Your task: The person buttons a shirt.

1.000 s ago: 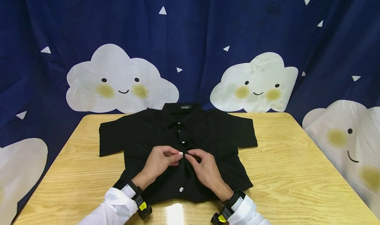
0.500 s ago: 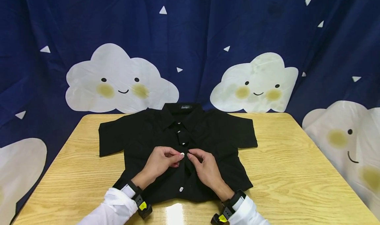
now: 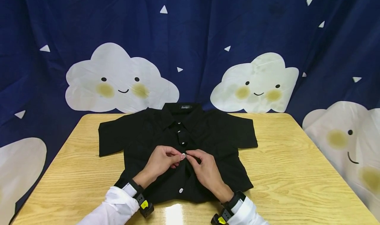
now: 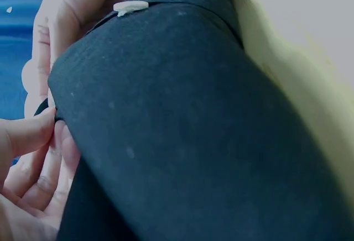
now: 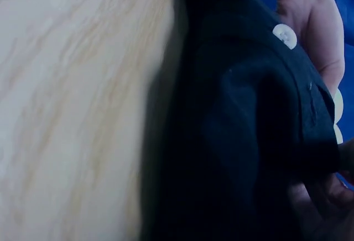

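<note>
A black short-sleeved shirt (image 3: 139,132) lies front up on the wooden table, collar away from me. My left hand (image 3: 161,160) pinches a white button (image 3: 183,155) at the middle of the front between thumb and forefinger. Close against it, my right hand (image 3: 205,167) pinches the edge of the shirt front, its fingertips almost meeting the left ones. A lower white button (image 5: 285,36) and a slit like a buttonhole (image 5: 312,105) show in the right wrist view. In the left wrist view the left thumb (image 4: 27,133) presses on the black cloth; the pinched button is hidden there.
Several white buttons, such as the one below the collar (image 3: 183,143), run up the shirt front. Bare wooden table (image 3: 282,165) extends on both sides. Behind it hangs a dark blue curtain (image 3: 193,27) with cloud faces.
The left hand has shifted the pinched button slightly right. The right fingertips have come in toward it, narrowing the gap between the hands. The rest of the shirt lies nearly as before.
</note>
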Demonstrator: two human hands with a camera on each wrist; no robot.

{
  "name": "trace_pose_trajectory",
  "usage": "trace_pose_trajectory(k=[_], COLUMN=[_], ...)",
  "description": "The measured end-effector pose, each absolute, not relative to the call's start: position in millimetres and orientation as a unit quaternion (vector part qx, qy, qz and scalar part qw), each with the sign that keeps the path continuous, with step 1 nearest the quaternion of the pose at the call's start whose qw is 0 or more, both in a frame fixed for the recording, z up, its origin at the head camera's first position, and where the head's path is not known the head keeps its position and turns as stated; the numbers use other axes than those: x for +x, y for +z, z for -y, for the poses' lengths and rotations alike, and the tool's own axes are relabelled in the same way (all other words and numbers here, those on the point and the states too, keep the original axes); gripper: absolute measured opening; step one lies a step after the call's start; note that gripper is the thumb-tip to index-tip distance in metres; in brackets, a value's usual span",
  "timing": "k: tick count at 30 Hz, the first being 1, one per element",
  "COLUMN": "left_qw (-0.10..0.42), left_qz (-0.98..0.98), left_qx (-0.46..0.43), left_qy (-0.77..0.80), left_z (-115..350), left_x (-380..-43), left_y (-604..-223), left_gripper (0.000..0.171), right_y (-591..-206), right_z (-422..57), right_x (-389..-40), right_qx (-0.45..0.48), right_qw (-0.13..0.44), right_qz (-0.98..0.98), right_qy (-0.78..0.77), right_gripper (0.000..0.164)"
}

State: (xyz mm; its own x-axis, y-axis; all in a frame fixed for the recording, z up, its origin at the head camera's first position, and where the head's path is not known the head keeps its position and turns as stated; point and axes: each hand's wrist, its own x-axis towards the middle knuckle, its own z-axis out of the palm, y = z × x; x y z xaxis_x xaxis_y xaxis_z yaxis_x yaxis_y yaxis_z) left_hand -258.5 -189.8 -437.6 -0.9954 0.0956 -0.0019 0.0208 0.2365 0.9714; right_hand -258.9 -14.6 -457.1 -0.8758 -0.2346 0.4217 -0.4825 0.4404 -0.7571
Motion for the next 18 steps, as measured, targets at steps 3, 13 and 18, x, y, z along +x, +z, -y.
trace_pose_trajectory(k=[3,13,18], left_qw=[0.043,0.078,0.074], left_qz=[-0.769,-0.744,-0.734], left_qx=[0.027,0.050,0.049], left_qy=[0.637,0.662,0.673], left_z=[190.6,192.4,191.4], left_x=[-258.7,-258.0,-257.7], left_y=[-439.6,-436.5,-435.7], left_gripper=[0.010,0.011,0.011], right_y=[-456.8,-458.1,-456.0], right_z=[15.1,16.5,19.0], right_x=[-258.2,-257.2,-257.1], right_qx=[0.220,0.252,0.244], right_qw=[0.136,0.165,0.162], right_qz=[0.843,0.839,0.842], right_qy=[0.471,0.453,0.453], right_gripper=[0.014,0.013,0.013])
